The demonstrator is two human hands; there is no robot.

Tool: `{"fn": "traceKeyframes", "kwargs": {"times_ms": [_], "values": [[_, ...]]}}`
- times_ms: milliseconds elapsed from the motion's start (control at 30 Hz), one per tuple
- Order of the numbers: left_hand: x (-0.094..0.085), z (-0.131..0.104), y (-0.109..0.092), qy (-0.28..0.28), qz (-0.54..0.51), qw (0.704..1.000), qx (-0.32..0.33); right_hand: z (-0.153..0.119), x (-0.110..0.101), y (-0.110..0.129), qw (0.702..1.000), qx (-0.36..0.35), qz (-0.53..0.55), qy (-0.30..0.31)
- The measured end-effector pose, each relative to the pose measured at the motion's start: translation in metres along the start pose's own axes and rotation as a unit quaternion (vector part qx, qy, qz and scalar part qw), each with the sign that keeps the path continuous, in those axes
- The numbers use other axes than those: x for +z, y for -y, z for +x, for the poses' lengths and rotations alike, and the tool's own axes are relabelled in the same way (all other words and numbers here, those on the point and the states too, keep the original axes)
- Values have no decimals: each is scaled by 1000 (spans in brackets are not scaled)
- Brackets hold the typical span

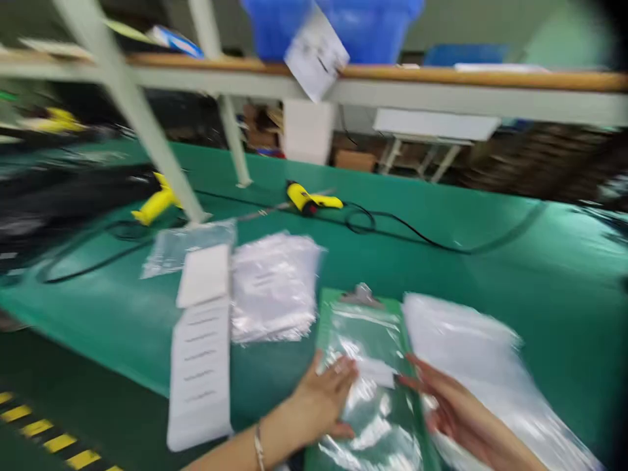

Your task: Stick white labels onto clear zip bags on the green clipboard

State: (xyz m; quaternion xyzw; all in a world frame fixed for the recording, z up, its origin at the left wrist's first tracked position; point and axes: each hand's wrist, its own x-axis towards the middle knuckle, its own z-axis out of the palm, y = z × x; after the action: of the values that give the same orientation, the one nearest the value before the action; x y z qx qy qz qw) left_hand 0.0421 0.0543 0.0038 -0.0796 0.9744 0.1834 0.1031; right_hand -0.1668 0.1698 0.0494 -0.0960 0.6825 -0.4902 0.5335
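Note:
A clear plastic zip bag point(366, 418) lies on a green clipboard point(326, 304), below its metal clip point(362, 296). A small white label point(377, 372) sits on the upper middle of the bag. My left hand point(318, 396) rests on the bag with fingers stretched out, fingertips by the label's left end. At the label's right end, my right hand point(451, 405) touches with an outstretched finger; its lower fingers are curled and blurred. To the right is a pile of clear plastic bags point(466, 347). Another bag stack point(275, 284) lies left of the clipboard.
White label sheets point(200, 373) lie at the left on the green table point(275, 373). Yellow heat guns point(307, 197) with black cords sit further back. Shelf posts point(132, 111) stand on the table, and a blue bin point(338, 29) is on the shelf above.

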Motion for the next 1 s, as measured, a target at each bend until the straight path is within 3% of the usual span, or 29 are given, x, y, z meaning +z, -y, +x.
{"fn": "traceKeyframes", "kwargs": {"times_ms": [33, 133, 167, 233, 300, 400, 467, 633, 800, 867, 900, 967, 1000], "values": [[7, 5, 3, -51, 3, 999, 9, -6, -7, -10, 999, 30, -2, -21], [18, 11, 9, -91, 49, 994, 35, -9, -2, -34, 976, -100, -171, -87], [19, 10, 11, -99, 69, 992, 39, -8, 7, -42, 949, -164, -249, -105], [21, 5, 13, -126, 107, 986, 38, -4, 32, -58, 856, -288, -408, -133], [24, 0, 15, -153, 141, 978, 30, -2, 56, -72, 773, -330, -521, -148], [32, -3, 19, -179, 174, 968, 19, 0, 72, -87, 709, -338, -599, -156], [36, -3, 22, -177, 186, 966, 18, 1, 66, -92, 693, -322, -623, -168], [38, -4, 21, -165, 184, 969, 15, 0, 26, -92, 666, -223, -661, -263], [16, -3, 20, -132, 124, 983, 28, -1, 13, -93, 653, -206, -674, -278], [-3, 9, 23, -132, 74, 988, -26, 0, 14, -95, 651, -205, -676, -277], [-13, 18, 26, -144, 48, 985, -83, 0, 15, -97, 651, -206, -676, -277], [-31, 41, 37, -187, 17, 963, -194, -1, 16, -100, 653, -214, -673, -275], [-37, 52, 43, -199, 14, 956, -216, -2, 15, -102, 654, -220, -670, -274]]}}
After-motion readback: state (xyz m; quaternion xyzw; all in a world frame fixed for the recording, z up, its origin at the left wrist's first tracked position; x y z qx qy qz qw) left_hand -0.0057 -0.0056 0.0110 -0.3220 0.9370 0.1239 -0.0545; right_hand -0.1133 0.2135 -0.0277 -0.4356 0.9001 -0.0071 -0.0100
